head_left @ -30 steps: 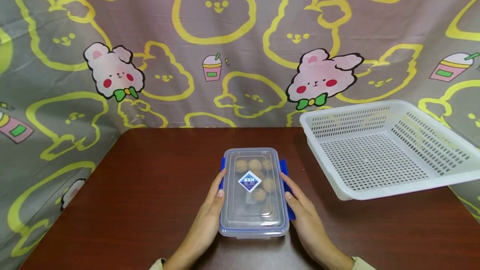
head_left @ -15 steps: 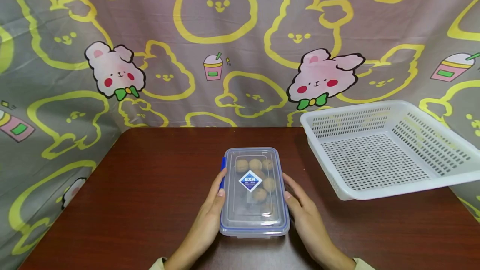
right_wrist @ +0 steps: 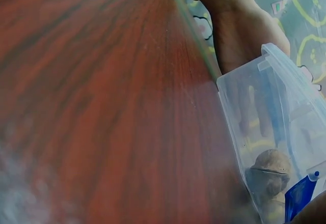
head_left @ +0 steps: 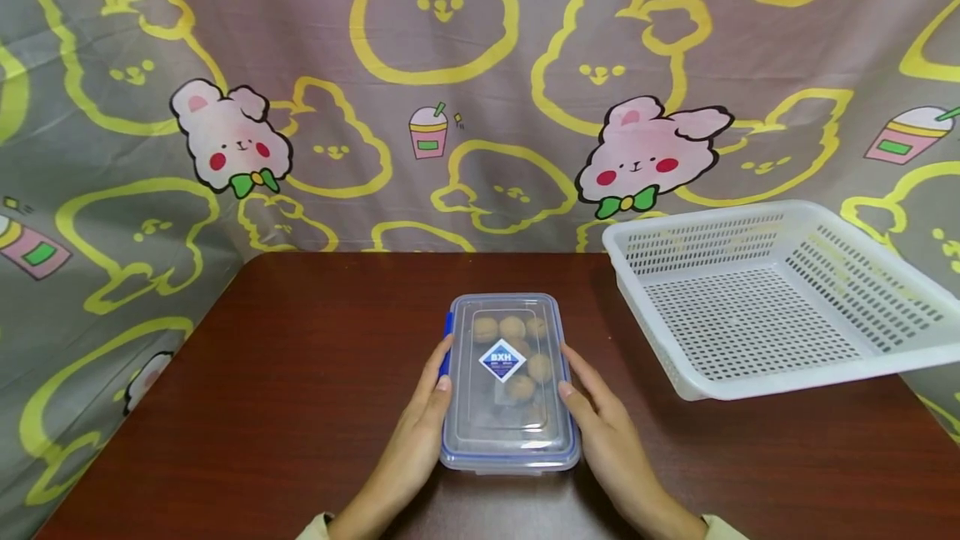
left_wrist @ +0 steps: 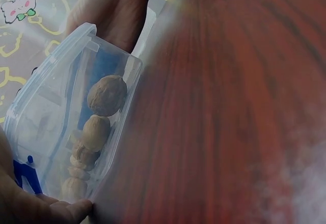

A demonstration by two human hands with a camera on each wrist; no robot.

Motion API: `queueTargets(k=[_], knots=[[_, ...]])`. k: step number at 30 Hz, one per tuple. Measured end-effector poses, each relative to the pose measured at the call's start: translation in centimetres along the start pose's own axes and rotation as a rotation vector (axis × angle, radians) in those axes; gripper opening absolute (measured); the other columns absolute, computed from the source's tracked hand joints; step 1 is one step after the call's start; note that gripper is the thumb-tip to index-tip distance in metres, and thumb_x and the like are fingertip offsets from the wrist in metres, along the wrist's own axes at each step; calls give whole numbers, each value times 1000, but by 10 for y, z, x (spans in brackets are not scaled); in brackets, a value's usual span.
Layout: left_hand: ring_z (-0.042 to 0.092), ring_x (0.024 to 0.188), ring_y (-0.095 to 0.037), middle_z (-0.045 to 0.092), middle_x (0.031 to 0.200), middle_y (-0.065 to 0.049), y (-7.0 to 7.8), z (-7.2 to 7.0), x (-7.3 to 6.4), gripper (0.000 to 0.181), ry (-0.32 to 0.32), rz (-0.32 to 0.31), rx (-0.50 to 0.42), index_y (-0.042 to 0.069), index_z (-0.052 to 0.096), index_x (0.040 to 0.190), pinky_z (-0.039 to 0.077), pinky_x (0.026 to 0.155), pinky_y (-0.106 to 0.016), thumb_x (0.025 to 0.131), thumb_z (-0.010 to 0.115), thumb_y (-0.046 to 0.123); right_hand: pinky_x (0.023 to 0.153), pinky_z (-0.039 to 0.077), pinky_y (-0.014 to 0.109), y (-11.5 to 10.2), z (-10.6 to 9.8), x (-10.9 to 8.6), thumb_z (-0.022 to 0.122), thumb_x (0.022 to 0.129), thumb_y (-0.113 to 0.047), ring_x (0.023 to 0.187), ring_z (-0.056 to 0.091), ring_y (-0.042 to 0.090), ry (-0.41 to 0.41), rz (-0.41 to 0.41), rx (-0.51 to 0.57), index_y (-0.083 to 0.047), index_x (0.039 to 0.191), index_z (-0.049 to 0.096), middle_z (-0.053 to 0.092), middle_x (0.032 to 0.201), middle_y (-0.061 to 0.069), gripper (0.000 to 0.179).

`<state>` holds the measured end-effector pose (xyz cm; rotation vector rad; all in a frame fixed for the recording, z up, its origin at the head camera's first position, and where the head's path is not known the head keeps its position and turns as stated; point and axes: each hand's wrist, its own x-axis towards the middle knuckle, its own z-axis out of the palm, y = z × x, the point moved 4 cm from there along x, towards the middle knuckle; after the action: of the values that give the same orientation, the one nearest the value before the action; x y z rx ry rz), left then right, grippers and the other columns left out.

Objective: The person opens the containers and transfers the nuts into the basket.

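A clear plastic food container [head_left: 495, 427] with a lid and a blue-and-white BXH label lies in front of me in the head view. Through the lid show several walnuts [head_left: 540, 367], mostly in its far and right parts. My left hand [head_left: 412, 423] holds the left side, thumb at the lid's edge, beside a blue latch [head_left: 447, 357]. From the right, my right hand [head_left: 611, 432] grips the opposite side with its thumb at the lid rim. A blue latch [right_wrist: 301, 197] shows by that hand in the right wrist view; the head view hides it.
A white perforated plastic basket [head_left: 667, 357] stands at the right of the dark red-brown wooden table [head_left: 300, 373]. Behind the table hangs a grey curtain [head_left: 495, 115] printed with yellow outlines and rabbits.
One second ago the right blue latch stuck out from the container's side; now it no longer sticks out. My right thumb has shifted slightly left onto the lid's edge. The left hand stays put.
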<state>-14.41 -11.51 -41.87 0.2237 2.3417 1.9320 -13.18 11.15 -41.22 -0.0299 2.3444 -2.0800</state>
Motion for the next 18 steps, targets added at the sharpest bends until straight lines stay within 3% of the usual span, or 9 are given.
queueTargets(k=[9,18], knots=[[31,153,-36,24,174,-7,2,-2,1,51,-1,-7,1,39,22,166,24,122,-65,116,29,38,99,49,20,-1,7,1,52,111,-26,139,50,30,-19,36,42,-27,163,38,37,168,10,54],[22,157,-35,19,175,-6,4,-2,2,52,-44,0,-2,37,19,167,16,125,-67,116,29,34,91,56,27,1,10,3,51,111,-23,126,61,31,-6,36,69,-28,164,36,36,167,13,55]])
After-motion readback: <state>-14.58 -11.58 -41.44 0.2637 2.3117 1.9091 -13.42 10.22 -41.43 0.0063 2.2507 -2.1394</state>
